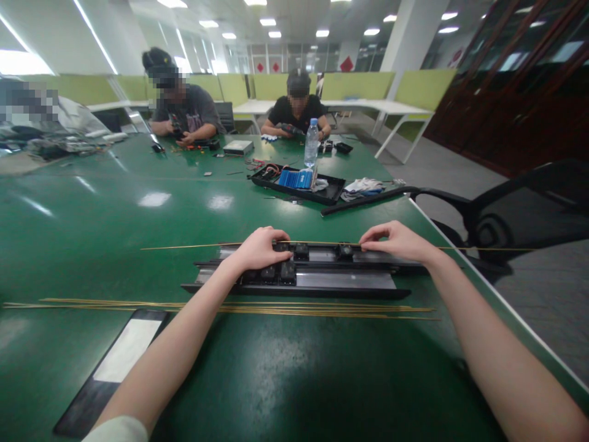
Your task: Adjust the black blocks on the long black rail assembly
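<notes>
Two long black channels with grey metallic floors lie side by side on the green table, a near channel (pixel 345 293) and a far channel (pixel 322 253). Square black blocks sit in both, among them a near block (pixel 288 271), a far block (pixel 301 251) and a separate block (pixel 345 251). Along the far channel runs a thin brass-coloured rod (pixel 184 247), reaching past both its ends. My left hand (pixel 262 248) is closed around a black block at the left of the far channel, its fingertips beside the rod. Further right, my right hand (pixel 393 238) pinches the rod between thumb and fingers.
Several loose brass-coloured rods (pixel 322 310) lie nearer me, beside a dark flat panel with a white label (pixel 129 347). Beyond are a black tray (pixel 329 195) holding a blue part, a water bottle (pixel 311 144) and gloves (pixel 363 187). People work across the table.
</notes>
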`<state>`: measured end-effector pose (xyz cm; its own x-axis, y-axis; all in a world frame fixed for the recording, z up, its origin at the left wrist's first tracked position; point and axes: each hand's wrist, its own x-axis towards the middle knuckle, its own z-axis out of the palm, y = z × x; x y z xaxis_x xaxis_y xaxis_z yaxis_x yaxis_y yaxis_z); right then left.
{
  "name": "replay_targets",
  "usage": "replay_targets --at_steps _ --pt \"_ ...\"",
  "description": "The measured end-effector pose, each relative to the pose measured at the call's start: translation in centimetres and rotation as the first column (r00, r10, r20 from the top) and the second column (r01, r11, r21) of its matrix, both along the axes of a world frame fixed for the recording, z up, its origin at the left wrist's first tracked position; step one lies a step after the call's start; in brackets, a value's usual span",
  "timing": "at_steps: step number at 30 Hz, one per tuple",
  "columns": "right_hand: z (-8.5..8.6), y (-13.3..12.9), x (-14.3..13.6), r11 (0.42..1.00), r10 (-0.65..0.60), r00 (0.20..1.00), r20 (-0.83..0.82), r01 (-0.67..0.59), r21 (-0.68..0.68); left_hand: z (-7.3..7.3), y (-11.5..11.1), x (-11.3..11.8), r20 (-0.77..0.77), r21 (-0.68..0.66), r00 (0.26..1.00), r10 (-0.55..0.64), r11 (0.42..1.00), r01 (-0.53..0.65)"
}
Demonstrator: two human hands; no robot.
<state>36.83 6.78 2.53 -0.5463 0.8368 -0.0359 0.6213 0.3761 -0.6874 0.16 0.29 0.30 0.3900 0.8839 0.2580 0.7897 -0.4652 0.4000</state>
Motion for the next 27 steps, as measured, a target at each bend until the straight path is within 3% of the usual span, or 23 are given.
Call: replay_targets --at_steps 27 --pt "0.3 -0.5 1.5 0.999 -0.046 0.999 0.013 0.045 0.021 0.4 -0.3 0.2 -0.006 -0.005 1.0 -0.002 1.0 0.002"
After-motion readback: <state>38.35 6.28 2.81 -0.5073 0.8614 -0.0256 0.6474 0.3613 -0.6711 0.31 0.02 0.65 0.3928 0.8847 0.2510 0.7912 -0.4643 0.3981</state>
